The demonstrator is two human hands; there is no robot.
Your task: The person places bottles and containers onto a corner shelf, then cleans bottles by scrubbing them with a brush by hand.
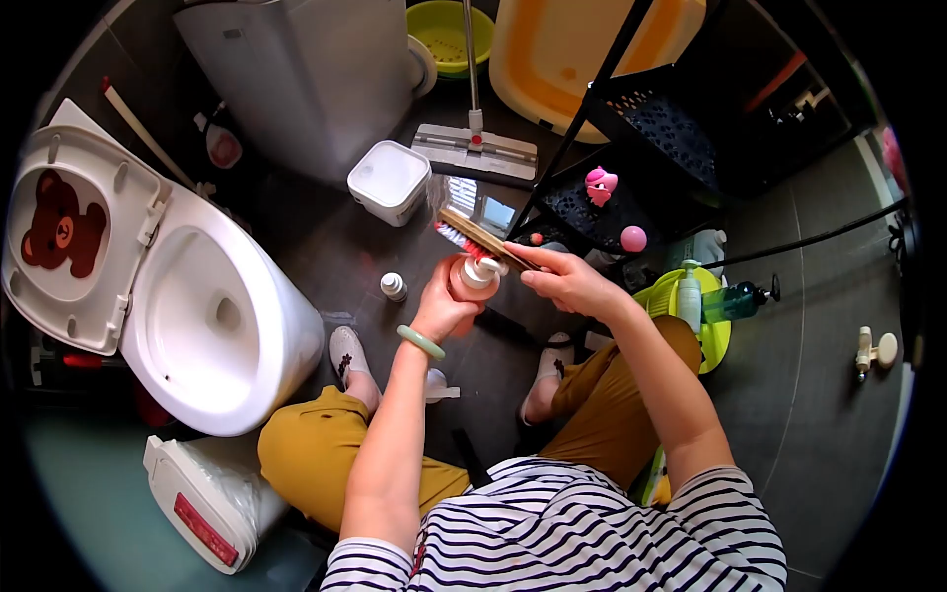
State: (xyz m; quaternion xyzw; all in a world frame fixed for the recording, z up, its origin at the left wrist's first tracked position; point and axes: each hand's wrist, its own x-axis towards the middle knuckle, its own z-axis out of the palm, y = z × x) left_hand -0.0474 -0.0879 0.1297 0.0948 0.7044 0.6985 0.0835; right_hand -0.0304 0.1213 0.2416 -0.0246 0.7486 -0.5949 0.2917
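My left hand, with a pale green bangle on its wrist, is wrapped round a bottle with a white top. The bottle's body is mostly hidden by the fingers. A wooden scrub brush with white and red bristles is gripped in my right hand. Its bristles face down towards the bottle top, very close to it; whether they touch, I cannot tell. On the dark floor, a small white bottle stands to the left of my left hand.
At left are an open toilet and a white bin. A white lidded tub and a flat mop stand ahead. A black rack is at right, near a green basin with bottles.
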